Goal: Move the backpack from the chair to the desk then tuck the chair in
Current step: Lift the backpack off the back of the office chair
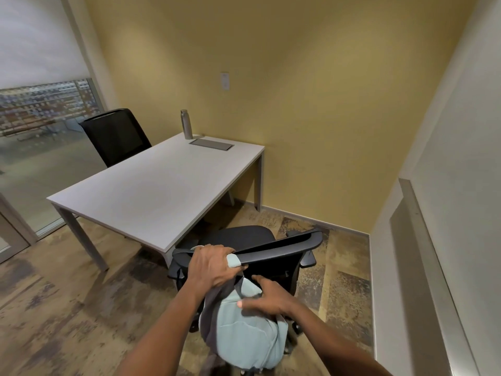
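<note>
Backpack (248,332) hangs upright off chair (273,253) back, near side; left hand (214,265) fingers closed on its top strap, right hand (267,298) open flat on it; bench (160,185) ahead-left

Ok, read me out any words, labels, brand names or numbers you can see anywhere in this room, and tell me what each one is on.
None can be read.
The backpack: no logo or label shows on the side in view.
The metal bottle on the desk: plain, no print visible.
The wall plate: too small and blurred to tell if it bears any marking.
The chair: no label visible.
</note>
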Demonstrator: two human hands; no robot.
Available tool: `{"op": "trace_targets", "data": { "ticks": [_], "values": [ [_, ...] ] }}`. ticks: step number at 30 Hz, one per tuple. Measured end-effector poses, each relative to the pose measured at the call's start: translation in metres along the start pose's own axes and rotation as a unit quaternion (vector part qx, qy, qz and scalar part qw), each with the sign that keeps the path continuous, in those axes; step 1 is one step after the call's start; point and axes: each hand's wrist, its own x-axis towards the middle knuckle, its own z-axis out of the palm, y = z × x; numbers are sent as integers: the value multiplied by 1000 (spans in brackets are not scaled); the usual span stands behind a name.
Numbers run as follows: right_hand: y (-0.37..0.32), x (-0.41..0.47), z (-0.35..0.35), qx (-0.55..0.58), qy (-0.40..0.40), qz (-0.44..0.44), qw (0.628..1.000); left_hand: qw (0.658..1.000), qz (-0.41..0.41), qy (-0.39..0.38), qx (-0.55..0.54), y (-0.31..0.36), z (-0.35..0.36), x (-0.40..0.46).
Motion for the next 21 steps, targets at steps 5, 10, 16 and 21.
{"op": "trace_targets", "data": {
  "ticks": [5,10,16,21],
  "values": [
    [2,7,14,-175,105,-51,978,1000,7,-6,2,-3,0,0],
    [-11,-10,10,-244,210,-69,944,999,0,-35,-11,-4,-7,1],
    [-23,-23,8,-263,203,-73,940,993,0,-119,-20,-9,-23,7],
    [-37,-33,18,-281,222,-120,926,983,-15,-172,-58,-51,-44,5]
  ]
}}
